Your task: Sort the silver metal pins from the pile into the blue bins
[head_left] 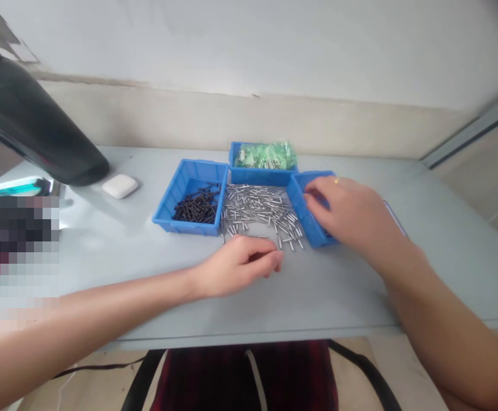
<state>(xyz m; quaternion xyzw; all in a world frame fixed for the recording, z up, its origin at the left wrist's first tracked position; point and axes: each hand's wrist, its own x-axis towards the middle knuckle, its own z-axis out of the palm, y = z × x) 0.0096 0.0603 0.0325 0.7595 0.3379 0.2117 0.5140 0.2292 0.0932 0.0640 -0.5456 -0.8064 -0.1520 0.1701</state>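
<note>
1. Head view, progress. A loose pile of silver pins (260, 210) lies spread on the grey table (343, 285) between two blue trays. Most of the pile is still on the table, so the sorting looks to be at an early or middle stage; how many pins have gone into the right-hand tray cannot be told, since the hand covers its inside.
2. Left hand (238, 264): resting on the table at the near edge of the pile, fingers curled inward with the fingertips (274, 260) pinched together, seemingly around a pin or two; the item itself is too small to confirm.
3. Right hand (352, 214): laid over the right blue tray (306, 220), fingers bent down into it. Whether it grips anything I cannot tell.
4. Containers. Left blue tray (189, 197): holds a small heap of black screws (197, 208), roughly a third of its floor covered.
5. Rear blue tray (261, 165): filled with green parts in a clear bag (266, 154).
6. Right blue tray: tilted slightly, contents hidden.
7. Other items: a white case (119, 185) sits well to the left of the trays.
</note>
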